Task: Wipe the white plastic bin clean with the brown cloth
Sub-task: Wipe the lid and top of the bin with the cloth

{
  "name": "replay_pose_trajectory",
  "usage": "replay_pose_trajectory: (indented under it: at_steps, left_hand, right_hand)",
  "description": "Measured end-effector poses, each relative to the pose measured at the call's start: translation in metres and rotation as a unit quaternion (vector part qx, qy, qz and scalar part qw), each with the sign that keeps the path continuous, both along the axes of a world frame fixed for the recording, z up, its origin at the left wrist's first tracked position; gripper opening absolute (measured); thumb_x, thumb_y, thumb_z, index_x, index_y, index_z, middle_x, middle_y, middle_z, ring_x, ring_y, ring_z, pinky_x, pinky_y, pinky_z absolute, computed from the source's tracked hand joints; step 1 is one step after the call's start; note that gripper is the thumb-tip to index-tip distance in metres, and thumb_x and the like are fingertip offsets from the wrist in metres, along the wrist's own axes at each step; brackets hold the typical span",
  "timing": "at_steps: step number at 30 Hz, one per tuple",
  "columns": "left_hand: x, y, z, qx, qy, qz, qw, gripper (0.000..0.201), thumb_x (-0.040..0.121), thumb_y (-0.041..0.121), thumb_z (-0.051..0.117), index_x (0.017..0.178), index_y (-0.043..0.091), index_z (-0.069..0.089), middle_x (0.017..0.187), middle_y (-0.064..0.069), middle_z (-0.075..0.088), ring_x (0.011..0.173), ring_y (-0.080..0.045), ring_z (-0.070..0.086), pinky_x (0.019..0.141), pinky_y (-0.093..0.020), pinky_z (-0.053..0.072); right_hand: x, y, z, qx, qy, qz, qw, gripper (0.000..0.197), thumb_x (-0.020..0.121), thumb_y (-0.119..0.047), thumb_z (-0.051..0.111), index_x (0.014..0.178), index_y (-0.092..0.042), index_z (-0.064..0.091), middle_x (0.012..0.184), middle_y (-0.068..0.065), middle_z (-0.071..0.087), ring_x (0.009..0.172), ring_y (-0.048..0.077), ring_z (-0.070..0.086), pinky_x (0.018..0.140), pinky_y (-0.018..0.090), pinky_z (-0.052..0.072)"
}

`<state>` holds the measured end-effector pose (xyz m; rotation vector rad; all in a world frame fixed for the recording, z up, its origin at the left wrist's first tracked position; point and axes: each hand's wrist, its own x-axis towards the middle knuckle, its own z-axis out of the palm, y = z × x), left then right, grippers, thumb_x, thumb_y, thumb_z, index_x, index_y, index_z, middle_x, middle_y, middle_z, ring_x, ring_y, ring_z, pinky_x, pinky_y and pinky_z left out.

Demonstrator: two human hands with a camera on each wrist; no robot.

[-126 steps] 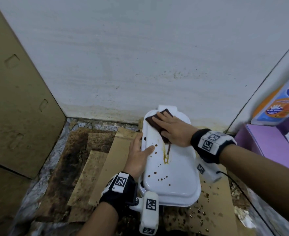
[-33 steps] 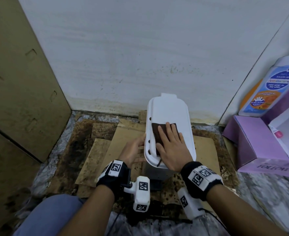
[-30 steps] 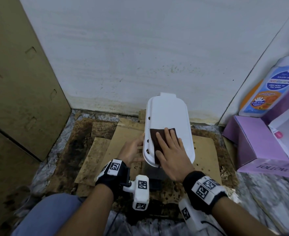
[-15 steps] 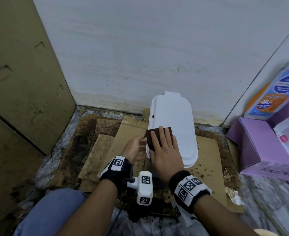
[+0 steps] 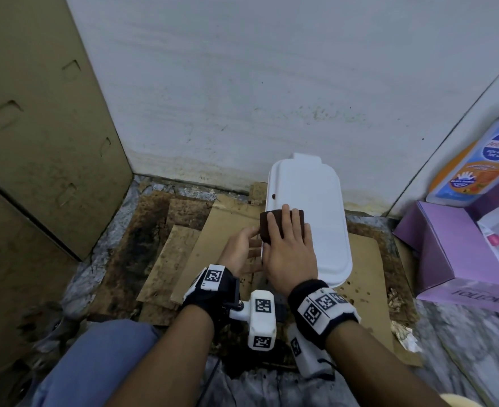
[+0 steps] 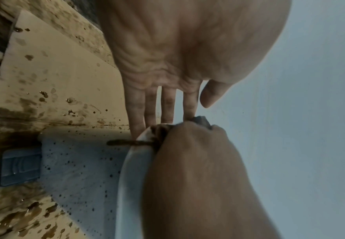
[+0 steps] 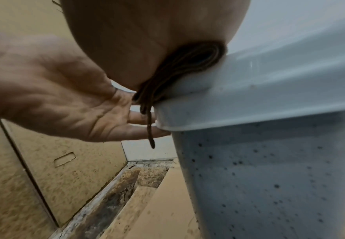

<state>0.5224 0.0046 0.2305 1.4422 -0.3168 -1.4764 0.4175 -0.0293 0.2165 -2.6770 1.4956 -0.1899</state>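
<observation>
Bin (image 5: 307, 212) on stained floor cardboard (image 5: 213, 233): lid mostly clean, one spot and speckled sides remain. Right hand (image 5: 289, 248) presses cloth (image 5: 267, 227) with straight fingers; left hand (image 5: 239, 251), fingers straight, steadies the rim.

The right hand (image 5: 289, 254) covers most of the brown cloth (image 5: 299, 217).

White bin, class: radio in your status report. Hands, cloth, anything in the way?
Right hand flat, pressing brown cloth on lid's left edge. Left hand open, steadying white bin. One spot left on lid; bin's side speckled. Nothing blocking.
</observation>
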Motion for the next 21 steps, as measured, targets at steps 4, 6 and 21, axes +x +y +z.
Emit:
replay_pose_trajectory:
  at_steps: [4,6,21]
  left_hand:
    - [0.001,0.000,-0.001,0.003,-0.001,-0.001,1.000,0.035,0.105,0.031,0.034,0.101,0.027,0.068,0.104,-0.007,0.064,0.088,-0.019,0.060,0.069,-0.032,0.052]
    - [0.002,0.000,0.000,0.005,0.003,0.002,1.000,0.035,0.106,0.033,0.033,0.111,0.025,0.067,0.107,-0.006,0.064,0.088,-0.019,0.060,0.068,-0.032,0.050]
    - [0.000,0.001,0.007,0.018,0.024,0.009,1.000,0.046,0.106,0.033,0.028,0.124,0.015,0.066,0.100,-0.004,0.065,0.086,-0.021,0.060,0.085,-0.038,0.053]
  right_hand:
    - [0.014,-0.009,0.005,0.017,0.003,-0.021,1.000,0.063,0.097,-0.028,0.036,0.153,-0.020,0.009,0.161,0.012,-0.008,0.149,0.029,-0.009,0.119,0.047,-0.002]
    - [0.012,-0.005,0.006,0.025,0.004,-0.024,0.999,0.064,0.096,-0.029,0.035,0.153,-0.020,0.008,0.161,0.012,-0.009,0.149,0.029,-0.009,0.119,0.048,-0.001]
    - [0.014,-0.034,0.019,0.051,0.013,-0.021,0.998,0.066,0.094,-0.028,0.040,0.152,-0.018,0.011,0.161,0.012,-0.005,0.149,0.029,-0.006,0.119,0.048,0.001]
